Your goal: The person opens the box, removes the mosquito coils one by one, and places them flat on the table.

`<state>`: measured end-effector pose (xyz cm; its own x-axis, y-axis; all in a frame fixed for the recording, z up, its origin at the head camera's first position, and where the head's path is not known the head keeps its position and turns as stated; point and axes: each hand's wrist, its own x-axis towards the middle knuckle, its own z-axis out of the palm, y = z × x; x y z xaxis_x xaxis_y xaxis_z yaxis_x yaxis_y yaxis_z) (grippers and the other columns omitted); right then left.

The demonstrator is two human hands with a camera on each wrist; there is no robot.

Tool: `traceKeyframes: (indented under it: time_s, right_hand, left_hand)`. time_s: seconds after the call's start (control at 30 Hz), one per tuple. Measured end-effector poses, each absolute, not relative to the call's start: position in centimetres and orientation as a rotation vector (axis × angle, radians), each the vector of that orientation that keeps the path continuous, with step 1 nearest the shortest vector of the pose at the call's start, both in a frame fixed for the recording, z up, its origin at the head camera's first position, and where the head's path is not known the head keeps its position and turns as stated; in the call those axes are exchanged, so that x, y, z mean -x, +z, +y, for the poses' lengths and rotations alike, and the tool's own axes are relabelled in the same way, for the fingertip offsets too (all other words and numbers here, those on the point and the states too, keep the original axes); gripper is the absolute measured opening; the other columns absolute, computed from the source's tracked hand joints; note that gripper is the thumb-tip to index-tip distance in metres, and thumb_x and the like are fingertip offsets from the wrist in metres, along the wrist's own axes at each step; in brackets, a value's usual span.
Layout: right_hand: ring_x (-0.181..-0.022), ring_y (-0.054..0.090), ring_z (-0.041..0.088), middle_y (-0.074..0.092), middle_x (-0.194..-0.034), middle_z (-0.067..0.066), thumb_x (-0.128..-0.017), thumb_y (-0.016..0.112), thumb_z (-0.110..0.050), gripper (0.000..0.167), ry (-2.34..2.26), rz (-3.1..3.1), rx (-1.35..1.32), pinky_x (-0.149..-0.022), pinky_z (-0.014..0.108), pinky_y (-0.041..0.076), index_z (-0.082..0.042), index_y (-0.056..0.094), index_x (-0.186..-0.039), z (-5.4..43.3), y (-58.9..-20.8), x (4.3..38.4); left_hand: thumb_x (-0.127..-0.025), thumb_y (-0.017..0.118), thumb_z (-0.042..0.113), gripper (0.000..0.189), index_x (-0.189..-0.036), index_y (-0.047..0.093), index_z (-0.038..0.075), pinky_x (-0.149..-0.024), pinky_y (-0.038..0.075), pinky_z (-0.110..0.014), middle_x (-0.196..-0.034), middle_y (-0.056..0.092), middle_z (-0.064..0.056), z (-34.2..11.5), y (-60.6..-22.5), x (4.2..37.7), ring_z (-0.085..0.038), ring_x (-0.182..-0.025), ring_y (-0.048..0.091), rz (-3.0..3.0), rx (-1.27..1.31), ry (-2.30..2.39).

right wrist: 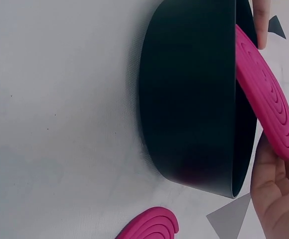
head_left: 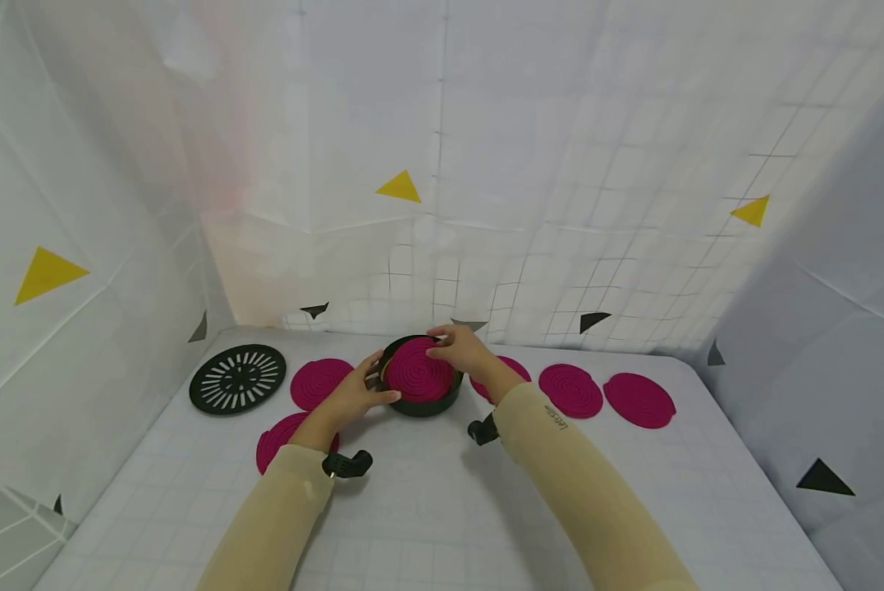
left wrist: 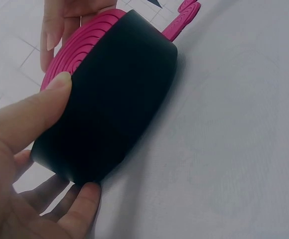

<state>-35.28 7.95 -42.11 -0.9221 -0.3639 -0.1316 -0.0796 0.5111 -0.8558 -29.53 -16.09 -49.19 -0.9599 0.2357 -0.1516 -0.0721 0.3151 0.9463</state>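
Note:
A round black tin [head_left: 428, 408] stands near the back edge of the table. My left hand [head_left: 353, 397] grips its left side, with the thumb by the rim and the fingers low on the wall in the left wrist view. My right hand [head_left: 464, 351] pinches the far right edge of a pink mosquito coil [head_left: 416, 373]. In the right wrist view this coil [right wrist: 268, 94] is tilted, one edge inside the tin's mouth and the held edge raised above the rim. The inside of the tin is mostly hidden by the coil.
A black slotted lid [head_left: 238, 379] lies at the far left. Another pink coil [head_left: 322, 382] is beside it, and one [head_left: 282, 437] lies partly under my left wrist. Several more, including the rightmost coil [head_left: 639, 400], lie to the right. A white sheet wall [head_left: 486, 271] rises behind.

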Motion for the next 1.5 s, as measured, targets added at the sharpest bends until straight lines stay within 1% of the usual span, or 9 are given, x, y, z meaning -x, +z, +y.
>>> traceKeyframes:
  time_s: [0.23,0.43,0.57,0.73,0.87,1.07,1.23,1.5]
  right_hand:
    - [-0.122,0.059,0.031,0.060,-0.134,0.020,-0.096,0.068,-0.011,0.044,-1.352,2.466,0.399,-0.097,0.044,0.052,-0.012,0.059,-0.139,7.9,-42.1,35.2]
    - [-0.120,0.059,0.029,0.060,-0.134,0.018,-0.096,0.067,-0.007,0.046,-1.337,2.470,0.437,-0.095,0.042,0.053,-0.012,0.057,-0.141,7.9,-41.8,35.1]
    - [-0.117,0.060,0.028,0.060,-0.133,0.018,-0.096,0.067,-0.005,0.048,-1.326,2.470,0.451,-0.092,0.040,0.054,-0.012,0.056,-0.142,7.9,-41.5,34.9]
    - [-0.115,0.061,0.027,0.060,-0.132,0.017,-0.095,0.067,-0.004,0.047,-1.336,2.468,0.469,-0.088,0.038,0.055,-0.015,0.058,-0.140,7.9,-41.2,34.7]
    - [-0.115,0.062,0.026,0.062,-0.131,0.016,-0.095,0.067,-0.003,0.046,-1.347,2.476,0.498,-0.089,0.038,0.056,-0.016,0.059,-0.139,7.8,-40.9,34.5]
    - [-0.112,0.064,0.024,0.063,-0.130,0.015,-0.095,0.067,-0.004,0.048,-1.363,2.496,0.526,-0.091,0.039,0.056,-0.015,0.057,-0.141,8.0,-40.5,34.2]
    - [-0.110,0.065,0.024,0.064,-0.129,0.013,-0.095,0.068,-0.006,0.048,-1.357,2.544,0.518,-0.089,0.039,0.057,-0.017,0.057,-0.141,8.4,-39.9,33.9]
    - [-0.117,0.061,0.027,0.062,-0.131,0.014,-0.095,0.069,-0.006,0.049,-1.425,2.557,0.473,-0.091,0.040,0.056,-0.018,0.058,-0.141,9.7,-38.9,33.4]
  left_hand:
    - [-0.083,0.084,0.034,0.101,-0.160,0.020,0.028,-0.108,0.037,-0.061,-0.162,0.028,-0.015,-16.1,-49.6,29.7,-0.036,-0.149,0.025,2.314,-0.129,1.699]
    - [-0.082,0.085,0.032,0.101,-0.160,0.021,0.028,-0.109,0.036,-0.060,-0.162,0.028,-0.013,-16.1,-49.5,29.6,-0.035,-0.149,0.025,2.300,-0.120,1.717]
    - [-0.083,0.084,0.032,0.101,-0.161,0.019,0.026,-0.109,0.037,-0.060,-0.163,0.025,-0.014,-16.1,-49.3,29.6,-0.036,-0.149,0.024,2.305,-0.139,1.712]
    - [-0.085,0.083,0.031,0.100,-0.161,0.018,0.024,-0.110,0.036,-0.059,-0.164,0.023,-0.013,-16.1,-49.2,29.5,-0.035,-0.149,0.024,2.310,-0.163,1.709]
    - [-0.084,0.083,0.034,0.101,-0.161,0.018,0.024,-0.110,0.037,-0.058,-0.164,0.024,-0.012,-16.2,-49.2,29.5,-0.035,-0.149,0.025,2.327,-0.172,1.695]
    - [-0.083,0.084,0.035,0.102,-0.161,0.018,0.026,-0.110,0.038,-0.057,-0.164,0.025,-0.012,-16.1,-49.2,29.6,-0.034,-0.149,0.027,2.322,-0.146,1.690]
    - [-0.083,0.083,0.034,0.102,-0.161,0.017,0.024,-0.109,0.038,-0.058,-0.163,0.024,-0.014,-16.2,-49.3,29.6,-0.036,-0.149,0.026,2.329,-0.159,1.688]
    - [-0.083,0.084,0.032,0.102,-0.161,0.019,0.024,-0.109,0.038,-0.058,-0.163,0.025,-0.014,-16.1,-49.3,29.6,-0.035,-0.149,0.026,2.333,-0.152,1.692]
